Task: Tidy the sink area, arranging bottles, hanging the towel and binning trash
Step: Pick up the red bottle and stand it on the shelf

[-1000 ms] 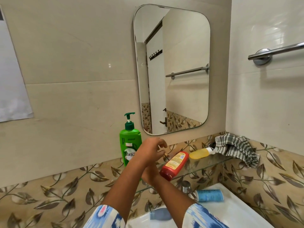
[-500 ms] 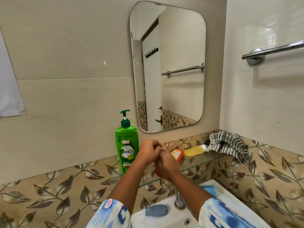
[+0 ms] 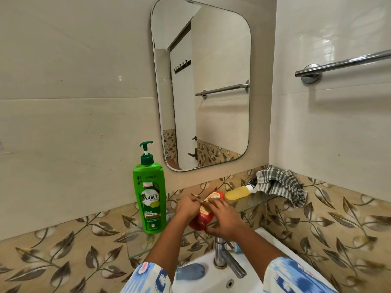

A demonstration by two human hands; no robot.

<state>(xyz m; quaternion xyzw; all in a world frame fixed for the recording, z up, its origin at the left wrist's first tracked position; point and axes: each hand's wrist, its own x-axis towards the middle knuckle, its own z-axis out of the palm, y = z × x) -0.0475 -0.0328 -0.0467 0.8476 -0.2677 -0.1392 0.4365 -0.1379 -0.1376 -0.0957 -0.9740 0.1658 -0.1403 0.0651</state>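
Sleeves: two, blue-and-white patterned, at the bottom edge.
Sink (image 3: 203, 261): white, nearest the camera; one chrome tap (image 3: 224, 258) stands on its rim.
Grey-blue bottle (image 3: 190, 271): one, lying on its side on the sink rim left of the tap, long axis roughly left to right.
Blue item (image 3: 237, 247): a sliver behind the right wrist; what it is cannot be told.
Right hand (image 3: 224, 220): laid over the red bottle's right side, fingers curled onto it (a loose hold, not a full wrap).
Left hand (image 3: 187, 207): fingers pinched together at the bottle's label edge; whether it grips the label or a scrap cannot be told.
Red bottle (image 3: 201, 218): one, lying on the glass shelf (image 3: 135, 240), long axis running from near-left to far-right, its far end raised toward the wall.
Green pump bottle (image 3: 149, 195): one, upright on the shelf's left part, pump nozzle pointing right.
Yellow bottle (image 3: 237, 192): one, on its side just beyond the red one, white cap pointing right toward the towel.
Striped towel (image 3: 279, 186): one, bunched in the shelf's corner, one end drooping over the edge.
Towel bar (image 3: 342, 63): one, bare, on the right wall.
Mirror (image 3: 201, 85): one, on the back wall.
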